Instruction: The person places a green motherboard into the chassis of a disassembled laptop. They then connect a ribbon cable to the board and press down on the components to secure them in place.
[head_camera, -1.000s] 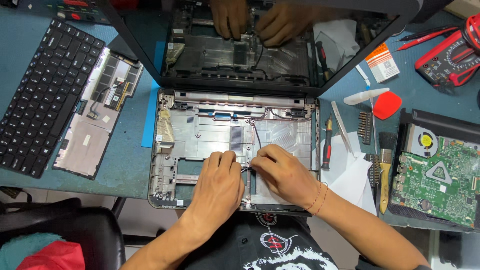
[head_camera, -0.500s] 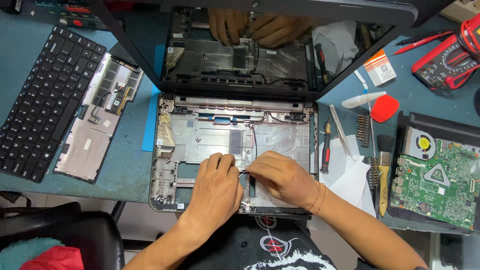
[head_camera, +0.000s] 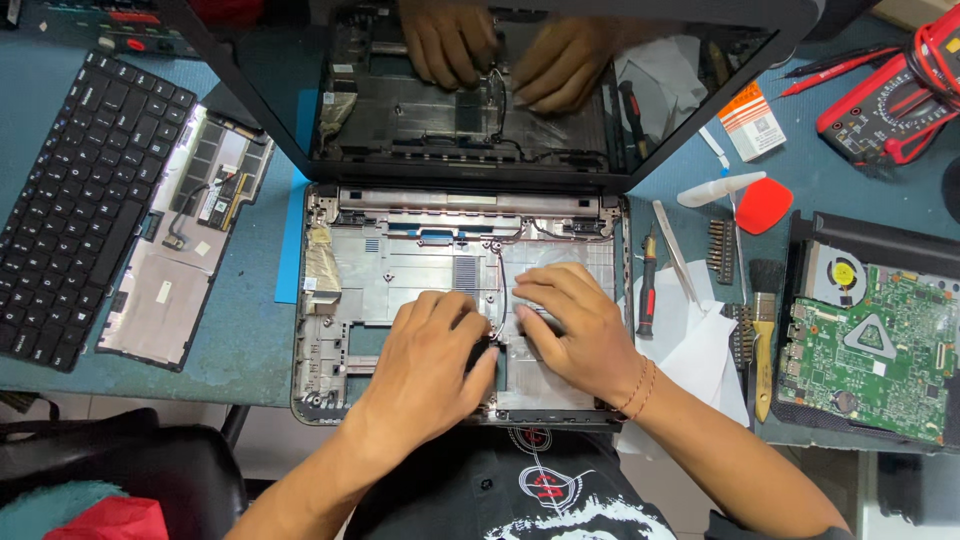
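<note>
An opened laptop base (head_camera: 400, 260), stripped of its board, lies on the blue bench in front of me. Its dark screen (head_camera: 480, 90) stands tilted up behind and mirrors both hands. My left hand (head_camera: 430, 365) rests palm down on the lower middle of the base, thumb against a small black part (head_camera: 482, 352). My right hand (head_camera: 575, 325) presses down just to its right, fingers curled over the same spot. A thin dark cable (head_camera: 497, 290) runs from the hinge area down to where the hands meet. What the fingers grip is hidden.
A detached keyboard (head_camera: 70, 205) and palm-rest panel (head_camera: 175, 255) lie left. Right of the base are a screwdriver (head_camera: 647, 285), tweezers (head_camera: 676, 255), a brush (head_camera: 765, 330), a green motherboard with fan (head_camera: 870, 335), a red pick (head_camera: 765, 205) and a red multimeter (head_camera: 895, 95).
Both hands have stayed on the lower middle of the base with only small finger shifts. The view has shifted slightly.
</note>
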